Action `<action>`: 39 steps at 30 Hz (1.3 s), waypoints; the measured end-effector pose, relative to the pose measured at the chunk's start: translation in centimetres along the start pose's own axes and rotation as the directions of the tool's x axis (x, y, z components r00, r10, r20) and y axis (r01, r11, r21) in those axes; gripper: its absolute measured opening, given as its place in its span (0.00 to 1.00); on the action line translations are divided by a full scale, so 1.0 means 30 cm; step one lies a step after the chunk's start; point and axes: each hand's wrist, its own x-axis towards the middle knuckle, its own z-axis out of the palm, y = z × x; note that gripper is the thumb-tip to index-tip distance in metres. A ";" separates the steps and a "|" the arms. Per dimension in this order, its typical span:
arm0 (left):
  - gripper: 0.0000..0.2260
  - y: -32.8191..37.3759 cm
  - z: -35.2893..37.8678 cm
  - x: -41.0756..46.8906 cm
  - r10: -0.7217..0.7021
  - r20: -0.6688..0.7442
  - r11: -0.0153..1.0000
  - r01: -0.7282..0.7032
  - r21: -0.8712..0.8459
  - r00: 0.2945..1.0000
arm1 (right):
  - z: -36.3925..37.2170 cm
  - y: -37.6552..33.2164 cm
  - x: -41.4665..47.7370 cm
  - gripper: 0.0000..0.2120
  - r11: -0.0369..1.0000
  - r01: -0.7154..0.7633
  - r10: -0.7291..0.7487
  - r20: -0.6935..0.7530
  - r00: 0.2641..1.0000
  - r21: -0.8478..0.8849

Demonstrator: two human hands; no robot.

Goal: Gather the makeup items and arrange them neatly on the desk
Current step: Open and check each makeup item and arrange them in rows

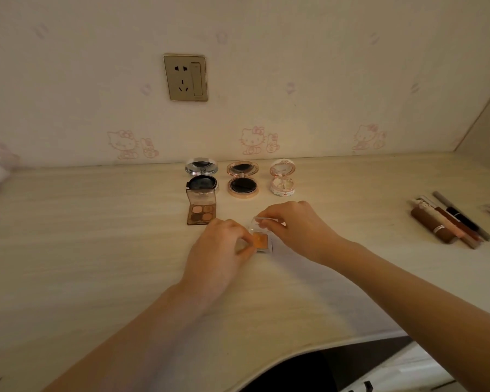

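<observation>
Fingers (245, 241) of the left hand (221, 250) are pinched on the left side of a small square clear-plastic compact with an orange pan (260, 241), while the right hand (294, 226) has its fingertips on the raised transparent lid at the compact's far end. Both hands are closed on this one item, neither clenched into a fist — a light two-sided hold. Whether the base sits flat on the pale wood-grain desk (82, 250) or is lifted a little, I cannot tell.

The compact lies between the two hands, roughly midway between the desk's back edge and its curved front edge. Its hinge end points toward the wall, so its long axis, lid included, runs front to back. The likely spot for it, I would judge, is just right of the brown four-pan eyeshadow palette (201, 212), which stands open near the left hand. That makes the left hand the nearer one for a short slide leftward and back.

Behind the palette, along the back edge, stands a row of three open round compacts: a silver-and-black one (201, 176), a rose-gold one (242, 179) and a white-and-pink one (283, 176). Toward the right edge of the desk — well apart from the hands — lies a bundle of brown and pink tubes and pencils (447, 222), not yet lined up with the rest.
</observation>
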 end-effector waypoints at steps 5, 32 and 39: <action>0.06 -0.014 0.000 -0.007 0.118 -0.036 0.985 -0.112 0.131 0.992 | 0.007 -0.003 0.003 0.12 0.999 0.026 -0.026 0.005 1.000 -0.031; 0.05 -0.029 0.029 -0.017 0.149 -0.111 0.976 -0.128 0.176 0.983 | 0.074 0.054 -0.082 0.14 0.980 -0.194 0.201 -0.202 0.959 0.053; 0.07 -0.034 0.032 -0.007 0.161 -0.102 0.972 -0.140 0.188 0.982 | 0.120 0.067 -0.118 0.12 0.981 0.012 -0.040 -0.141 0.989 -0.193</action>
